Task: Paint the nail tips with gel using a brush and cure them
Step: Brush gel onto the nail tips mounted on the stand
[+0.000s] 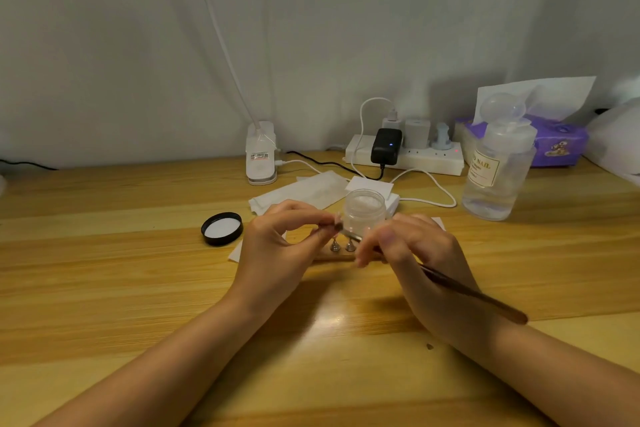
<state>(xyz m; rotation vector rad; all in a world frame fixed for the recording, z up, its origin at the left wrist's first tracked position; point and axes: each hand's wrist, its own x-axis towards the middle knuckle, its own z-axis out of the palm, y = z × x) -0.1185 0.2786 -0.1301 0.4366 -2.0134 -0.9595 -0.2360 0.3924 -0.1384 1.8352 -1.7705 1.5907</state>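
My left hand (277, 246) pinches a small nail tip (336, 219) on its holder between thumb and fingertips, lifted above the table. My right hand (415, 253) grips a brown-handled brush (478, 295); its metal ferrule points left and the bristle end touches the nail tip. Below the hands a wooden stand (334, 256) carries two metal nail holders (342, 246). An open clear gel jar (365, 210) stands just behind the hands. Its black lid (221, 229) lies upside down to the left.
A clear pump bottle (495, 170) stands at the right, with a purple tissue pack (554, 142) behind it. A white power strip (405, 152) with chargers and cables lies at the back. A white clip lamp (260, 156) and white wipes (304, 191) sit mid-table.
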